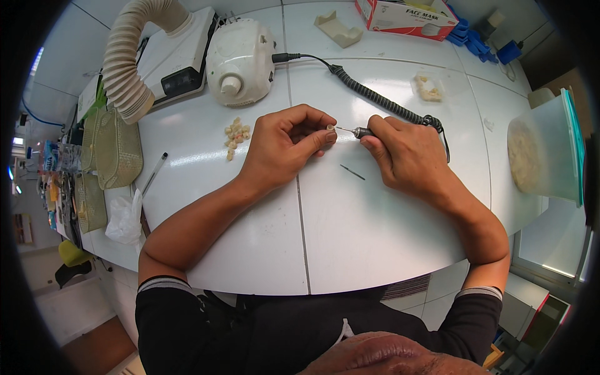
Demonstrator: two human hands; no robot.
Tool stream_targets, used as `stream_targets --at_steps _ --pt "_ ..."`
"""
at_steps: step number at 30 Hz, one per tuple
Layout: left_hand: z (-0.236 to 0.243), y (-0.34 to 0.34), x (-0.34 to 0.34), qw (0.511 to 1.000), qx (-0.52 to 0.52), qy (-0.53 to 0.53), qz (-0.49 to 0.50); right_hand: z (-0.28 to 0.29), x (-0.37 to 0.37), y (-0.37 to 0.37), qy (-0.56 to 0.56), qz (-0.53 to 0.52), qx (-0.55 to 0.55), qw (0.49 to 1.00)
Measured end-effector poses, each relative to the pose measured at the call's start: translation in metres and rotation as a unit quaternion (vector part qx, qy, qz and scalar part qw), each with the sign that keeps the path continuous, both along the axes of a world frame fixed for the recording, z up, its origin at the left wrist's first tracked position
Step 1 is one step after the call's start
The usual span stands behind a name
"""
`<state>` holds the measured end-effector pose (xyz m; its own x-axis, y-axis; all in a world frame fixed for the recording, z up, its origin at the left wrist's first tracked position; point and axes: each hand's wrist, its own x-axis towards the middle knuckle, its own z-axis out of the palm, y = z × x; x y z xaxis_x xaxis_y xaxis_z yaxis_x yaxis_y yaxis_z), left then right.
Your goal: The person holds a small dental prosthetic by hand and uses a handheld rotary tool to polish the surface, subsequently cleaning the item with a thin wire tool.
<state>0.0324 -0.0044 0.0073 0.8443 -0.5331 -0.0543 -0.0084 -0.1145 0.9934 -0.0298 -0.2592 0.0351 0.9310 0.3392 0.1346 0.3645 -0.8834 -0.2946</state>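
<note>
Over the middle of the white table, my left hand (281,142) is closed, pinching a small ivory dental crown (331,128) between thumb and fingertips. My right hand (414,153) is wrapped round a dark rotary handpiece (362,132). Its thin bur points left and reaches the crown; whether it touches is too small to tell. A loose pile of tooth-like ivory pieces (236,132) lies left of my left hand. Below the gap between my hands rests a thin dark bur (352,172). The coiled black cord (375,97) runs from the white control unit (242,59) toward my right hand.
A ribbed suction hose (119,69) arches at the back left, above woven baskets (119,153). A pen (154,175) and a plastic bag (125,219) lie at the left. On the right are a clear tub (544,147) and a small tray (430,87). A red-and-white box (406,22) stands at the back.
</note>
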Motion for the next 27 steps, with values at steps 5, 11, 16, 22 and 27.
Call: stream_targets --at_steps 5,11,16,22,27 --pt "-0.0008 -0.001 -0.0001 1.0 -0.006 -0.002 0.014 -0.0011 0.0 0.0004 -0.006 0.004 -0.012 1.0" --pt "-0.0041 -0.0005 0.0 0.998 0.027 -0.053 0.0 -0.0028 0.0 -0.001 -0.02 0.018 -0.022 0.999" --pt "-0.0044 -0.0011 -0.0014 0.998 0.021 -0.046 0.025 -0.0031 0.0002 0.0 -0.016 0.028 -0.03 0.999" --pt "-0.0028 -0.0001 -0.0019 1.0 0.01 -0.023 0.005 -0.0039 0.0001 0.0002 -0.018 0.026 -0.028 0.999" --pt "-0.0015 -0.0001 -0.0008 1.0 0.008 -0.017 -0.008 -0.0025 0.0005 -0.0008 -0.012 0.031 -0.03 0.999"
